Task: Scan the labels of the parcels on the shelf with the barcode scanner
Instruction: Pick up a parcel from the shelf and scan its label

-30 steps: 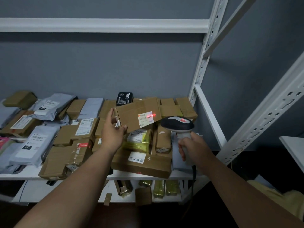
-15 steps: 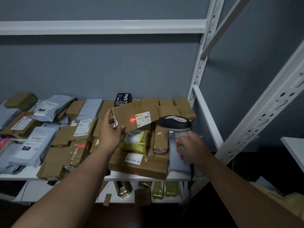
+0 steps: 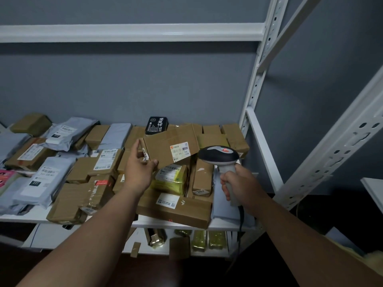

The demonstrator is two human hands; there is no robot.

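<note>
My left hand (image 3: 139, 170) grips the left end of a flat brown cardboard parcel (image 3: 165, 146), lifted and tilted above the pile. Its white label (image 3: 180, 151) with a barcode faces me. My right hand (image 3: 238, 184) grips the grey handle of the barcode scanner (image 3: 218, 156), whose dark head sits just right of the label. No red light shows on the parcel. A yellow parcel (image 3: 171, 179) and a long brown box (image 3: 176, 210) lie below on the white shelf (image 3: 24, 217).
Many brown boxes and grey mailer bags (image 3: 41, 181) cover the shelf to the left. A black box (image 3: 156, 125) stands at the back. White uprights (image 3: 256, 83) and a slanted brace (image 3: 331, 154) frame the right side. A lower shelf holds yellow packs (image 3: 207, 240).
The red scanner spot, on the label a second ago and then left of it, is gone. The parcel and both hands have barely shifted.
</note>
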